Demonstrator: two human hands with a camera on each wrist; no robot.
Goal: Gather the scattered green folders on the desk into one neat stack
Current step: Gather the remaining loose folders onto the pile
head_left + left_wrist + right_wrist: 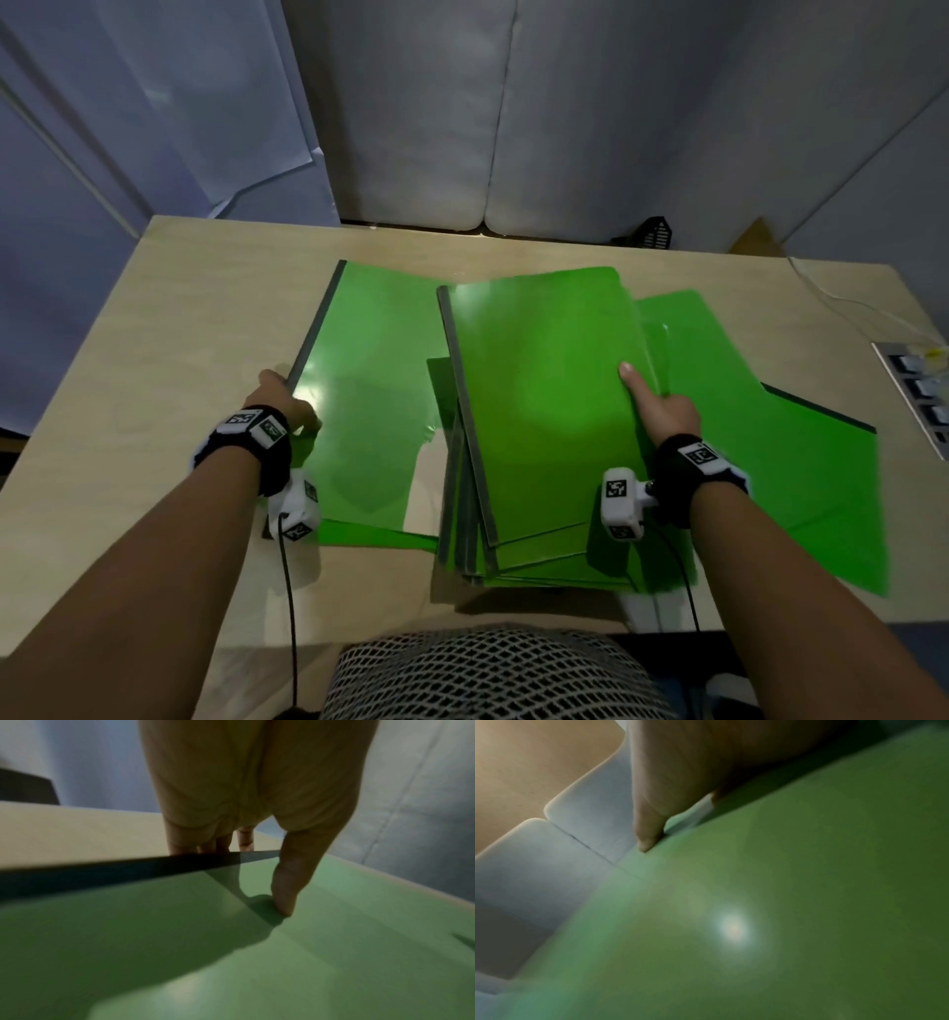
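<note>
Several green folders with grey spines lie spread on the pale wooden desk (179, 318). My left hand (282, 398) pinches the left folder (369, 390) at its spine (128, 872), thumb (285, 892) on the green cover (231, 963) and fingers under the edge. A loose pile of folders (513, 560) lies in the middle, fanned at the near end. My right hand (665, 411) holds the pile's top folder (539, 401) at its right edge, thumb (649, 833) on its cover (782, 902), the fingers hidden beneath. Another folder (796, 488) lies flat to the right, partly under the pile.
A panel of switches or sockets (919, 395) sits at the desk's right edge with a white cable (842, 303) running to it. Behind the desk stand grey padded panels (462, 128) and a black object (655, 234). A white mesh surface (488, 673) is at the near edge.
</note>
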